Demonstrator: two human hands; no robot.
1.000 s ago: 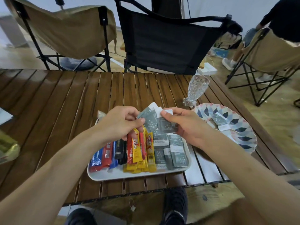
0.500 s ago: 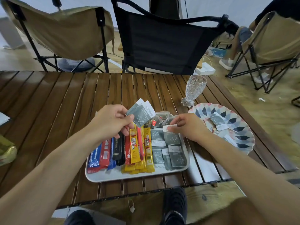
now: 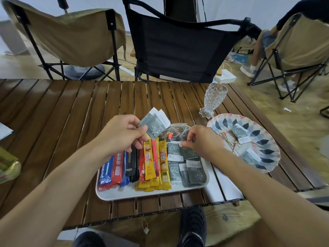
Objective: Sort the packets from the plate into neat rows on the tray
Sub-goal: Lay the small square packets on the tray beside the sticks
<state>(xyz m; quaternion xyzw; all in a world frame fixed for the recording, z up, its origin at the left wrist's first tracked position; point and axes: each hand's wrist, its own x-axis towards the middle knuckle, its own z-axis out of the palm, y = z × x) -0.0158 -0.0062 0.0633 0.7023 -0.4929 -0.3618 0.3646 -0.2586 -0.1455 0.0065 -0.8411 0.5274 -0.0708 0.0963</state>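
Observation:
A white tray (image 3: 124,194) near the table's front edge holds rows of stick packets: blue and red (image 3: 114,168), black (image 3: 132,162), yellow Nescafe (image 3: 156,163), then grey sachets (image 3: 193,168) on the right. My left hand (image 3: 122,134) hovers over the tray's back and pinches a small stack of grey sachets (image 3: 156,124). My right hand (image 3: 203,139) pinches the top edge of a grey sachet (image 3: 187,151) lying in the tray's right rows. The patterned plate (image 3: 267,138) at the right still carries a few grey sachets (image 3: 239,132).
A cut-glass goblet (image 3: 213,98) stands just behind the plate. Clear tea bags (image 3: 178,130) lie at the tray's back. A green-gold bag (image 3: 8,168) sits at the table's left edge. Folding chairs (image 3: 178,41) stand behind the table; a person sits at the far right.
My hands came apart: the left kept the grey stack and lifted it slightly back, while the right went down with one sachet onto the tray's right rows.

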